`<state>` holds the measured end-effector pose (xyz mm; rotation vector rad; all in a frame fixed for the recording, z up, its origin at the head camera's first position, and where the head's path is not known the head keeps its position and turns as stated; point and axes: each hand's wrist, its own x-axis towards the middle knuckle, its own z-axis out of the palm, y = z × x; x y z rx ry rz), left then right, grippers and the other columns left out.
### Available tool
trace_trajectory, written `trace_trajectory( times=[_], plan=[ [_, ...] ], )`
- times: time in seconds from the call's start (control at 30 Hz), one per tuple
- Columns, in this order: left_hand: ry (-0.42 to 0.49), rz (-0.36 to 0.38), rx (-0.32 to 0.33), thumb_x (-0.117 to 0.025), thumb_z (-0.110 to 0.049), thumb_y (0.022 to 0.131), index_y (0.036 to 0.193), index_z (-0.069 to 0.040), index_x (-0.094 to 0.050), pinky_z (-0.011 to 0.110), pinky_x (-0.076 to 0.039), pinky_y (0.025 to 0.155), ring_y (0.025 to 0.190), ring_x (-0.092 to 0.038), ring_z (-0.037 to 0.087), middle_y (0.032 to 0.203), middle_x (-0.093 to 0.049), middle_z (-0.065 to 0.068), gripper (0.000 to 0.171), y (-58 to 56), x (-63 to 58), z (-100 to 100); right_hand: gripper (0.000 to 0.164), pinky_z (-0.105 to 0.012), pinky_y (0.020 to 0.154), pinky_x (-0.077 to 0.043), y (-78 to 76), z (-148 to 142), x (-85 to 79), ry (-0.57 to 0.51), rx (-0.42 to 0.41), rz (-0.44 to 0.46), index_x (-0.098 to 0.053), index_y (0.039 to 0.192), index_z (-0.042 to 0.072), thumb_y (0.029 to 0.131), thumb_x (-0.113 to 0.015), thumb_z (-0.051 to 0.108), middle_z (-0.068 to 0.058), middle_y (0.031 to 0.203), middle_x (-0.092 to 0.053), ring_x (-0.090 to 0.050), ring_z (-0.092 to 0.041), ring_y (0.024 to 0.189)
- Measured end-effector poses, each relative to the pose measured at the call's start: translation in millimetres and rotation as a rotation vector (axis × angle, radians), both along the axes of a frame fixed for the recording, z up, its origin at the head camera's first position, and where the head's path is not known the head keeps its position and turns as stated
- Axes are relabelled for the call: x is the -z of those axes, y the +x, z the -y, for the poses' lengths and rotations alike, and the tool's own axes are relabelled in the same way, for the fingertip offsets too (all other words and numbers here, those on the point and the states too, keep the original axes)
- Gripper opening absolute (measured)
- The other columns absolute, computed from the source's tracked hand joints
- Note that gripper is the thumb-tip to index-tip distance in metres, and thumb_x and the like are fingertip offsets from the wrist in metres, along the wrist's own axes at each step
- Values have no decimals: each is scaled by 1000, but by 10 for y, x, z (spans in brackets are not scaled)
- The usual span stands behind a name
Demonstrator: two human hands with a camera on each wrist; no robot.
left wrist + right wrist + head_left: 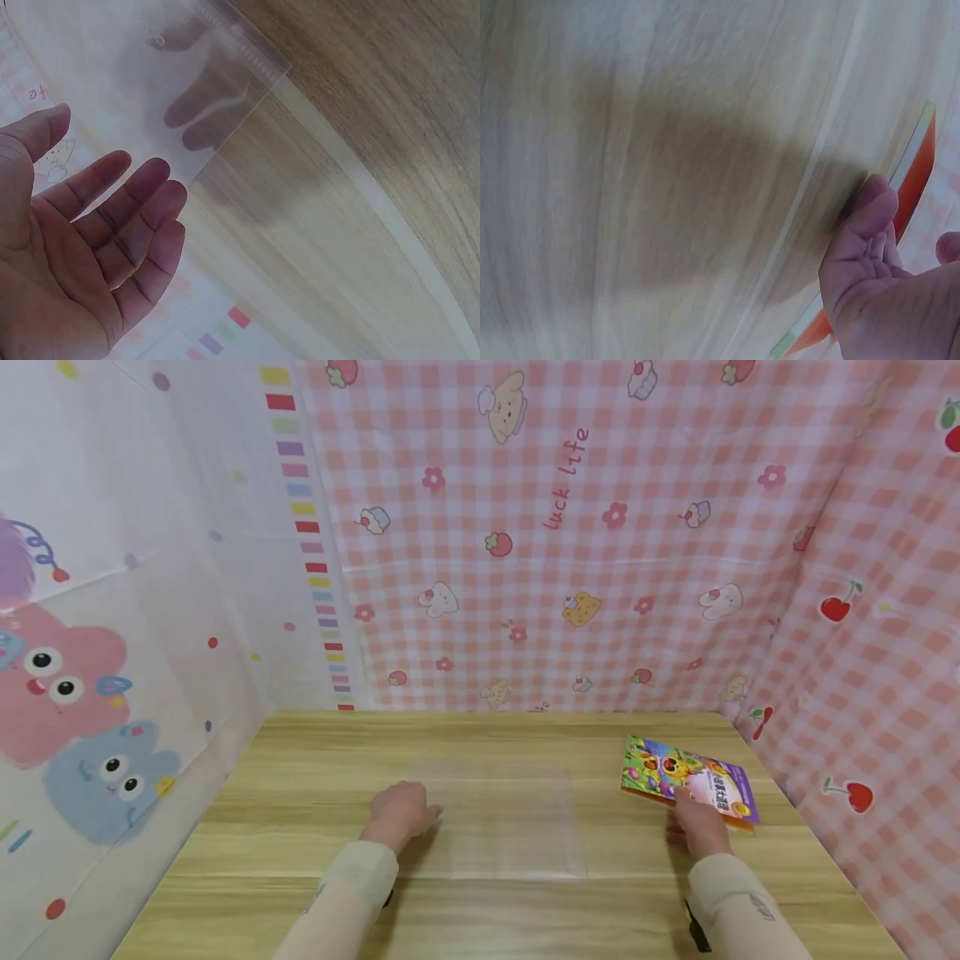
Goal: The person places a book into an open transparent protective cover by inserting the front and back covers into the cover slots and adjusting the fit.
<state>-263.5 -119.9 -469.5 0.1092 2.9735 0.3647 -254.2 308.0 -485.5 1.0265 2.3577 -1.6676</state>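
Note:
A clear plastic sleeve [498, 827] lies flat on the wooden table, a ribbed strip along one edge showing in the left wrist view. My left hand [401, 812] is at the sleeve's left side. In the left wrist view its palm [67, 270] shows, fingers loosely bent and nothing held. At the right, my right hand [699, 828] pinches the near edge of a colourful picture booklet [660, 766], thumb over the cover. The right wrist view shows bent fingers at its edge and the booklet's orange underside [917, 176].
The wooden table [300, 760] backs onto a pink checked cloth [525, 568] hung behind it. More cherry-printed cloth [885, 693] hangs along the right side, and a white cartoon cloth [187, 693] along the left.

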Motion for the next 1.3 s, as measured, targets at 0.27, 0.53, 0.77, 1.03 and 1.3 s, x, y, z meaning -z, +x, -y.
trace_trajectory(
  times=[0.27, 0.53, 0.77, 1.03, 1.3],
  plan=[
    [7, 0, 2, -64, -39, 96, 60, -12, -52, 29, -37, 48, 50, -40, 14, 55, -43, 0, 47, 29, 23, 3, 64, -33, 55, -55, 107, -89, 0, 36, 55, -38, -47, 117, -15, 101, -37, 47, -9, 68, -62, -63, -17, 54],
    [8, -2, 1, -64, -39, 96, 62, -11, -53, 30, -38, 49, 51, -41, 15, 56, -44, 1, 46, 49, 34, 12, 55, -33, 52, -55, 99, -138, 15, -16, 102, -57, -51, 103, -11, 102, -40, 43, -7, 59, -62, -63, -17, 50],
    [2, -23, 1, -64, -40, 96, 58, -12, -51, 30, -37, 47, 50, -39, 14, 54, -42, 0, 49, 35, 35, 19, 48, -31, 53, -56, 84, -240, 26, -81, 156, -53, -52, 105, -12, 103, -41, 35, -6, 59, -62, -63, -16, 50],
    [-8, -41, 1, -64, -41, 95, 57, -13, -50, 29, -37, 46, 49, -39, 14, 54, -42, 0, 50, 6, 53, 39, 45, -29, 50, -55, 53, -399, 107, -97, 213, -64, -51, 108, -16, 102, -43, 28, -5, 55, -62, -64, -16, 47],
    [-25, -20, -7, -63, -42, 96, 59, -12, -54, 33, -42, 50, 53, -45, 16, 58, -49, 2, 48, 2, 18, 27, 31, -27, 48, -54, 114, -475, 95, 64, 118, -62, -58, 84, -12, 95, -48, 15, -3, 51, -61, -63, -14, 44]
  ],
)
